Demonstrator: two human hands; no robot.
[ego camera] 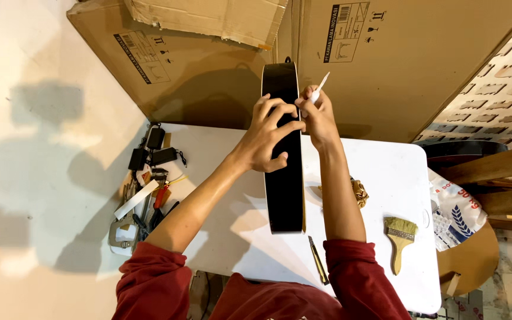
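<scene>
From the head camera, a black guitar body (284,178) stands on its edge in the middle of the white tabletop (380,178). The left hand (266,137) lies flat on its dark side with the fingers spread wide, pressing on it. The right hand (317,115) is closed around a thin white stick (321,88) right at the top rim of the guitar body (the two hands nearly touch there). A paint brush (399,240) lies on the tabletop to the right, and a small knife (318,261) lies near the front edge. A pile of tools (143,195) sits on the left side. Big cardboard boxes (398,65) lean behind the tabletop.
</scene>
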